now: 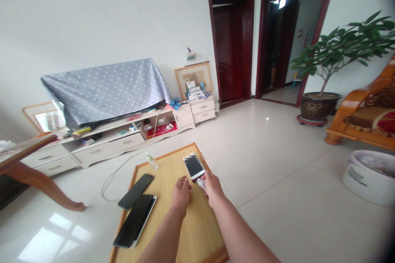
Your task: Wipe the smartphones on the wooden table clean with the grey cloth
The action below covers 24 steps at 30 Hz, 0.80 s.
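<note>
Both hands are over a light wooden tabletop with an orange-brown rim. My right hand pinches a small white item at the lower edge of a white smartphone, which lies with its dark screen up. A blurred patch hides the area just beyond the phone. My left hand sits close to the phone's lower left corner, its fingers bunched, with nothing visible in them. Further left lie two dark smartphones, and a small clear bottle stands near the far rim.
A white cable runs across the tiled floor. Behind are a low cream cabinet with clutter and a cloth-covered screen. A wooden table stands left; a potted plant, wooden chair and white tub stand right.
</note>
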Tool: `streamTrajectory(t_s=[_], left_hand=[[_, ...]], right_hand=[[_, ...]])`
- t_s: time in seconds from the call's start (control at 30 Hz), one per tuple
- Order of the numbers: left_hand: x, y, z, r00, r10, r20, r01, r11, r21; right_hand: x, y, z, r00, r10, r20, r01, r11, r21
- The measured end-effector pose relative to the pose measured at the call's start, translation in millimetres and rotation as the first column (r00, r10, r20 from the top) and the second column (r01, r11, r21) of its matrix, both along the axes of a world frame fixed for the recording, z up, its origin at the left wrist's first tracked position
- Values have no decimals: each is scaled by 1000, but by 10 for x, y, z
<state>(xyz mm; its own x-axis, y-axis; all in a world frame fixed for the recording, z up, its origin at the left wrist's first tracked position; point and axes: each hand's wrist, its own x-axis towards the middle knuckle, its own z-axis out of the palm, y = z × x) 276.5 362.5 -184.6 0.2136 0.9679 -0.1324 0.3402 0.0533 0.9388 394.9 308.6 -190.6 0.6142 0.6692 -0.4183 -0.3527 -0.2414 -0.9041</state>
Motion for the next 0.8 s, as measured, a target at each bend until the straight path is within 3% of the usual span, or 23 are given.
streamTrajectory(t_s=[0.13,0.27,0.33,0.47,0.6,0.7,0.8], left_hand=[[-247,-270,55,998,6,63,-6,1000,-1],[-497,-539,57,984,-104,142,94,993,75],[-624,-628,24,985,-121,123,105,987,125],[-900,-745,-21,999,-2,51,-8,983,183],[-1124,-928,49,998,65,14,-66,969,237],[-1235,-1123,127,999,42,-7,-38,961,274],[-1341,-1287,170,997,-43,-71,66,928,367]], right_hand=[[-222,-121,111,995,98,-30,-97,994,54],[-515,-287,183,973,231,-17,-227,968,109],[-655,-376,197,957,290,-12,-287,950,122],[-914,-548,206,946,323,8,-321,937,137],[-1181,-749,253,910,414,18,-409,892,190],[-1330,-888,302,884,464,60,-465,853,236],[-1384,-953,315,891,446,82,-449,843,295]])
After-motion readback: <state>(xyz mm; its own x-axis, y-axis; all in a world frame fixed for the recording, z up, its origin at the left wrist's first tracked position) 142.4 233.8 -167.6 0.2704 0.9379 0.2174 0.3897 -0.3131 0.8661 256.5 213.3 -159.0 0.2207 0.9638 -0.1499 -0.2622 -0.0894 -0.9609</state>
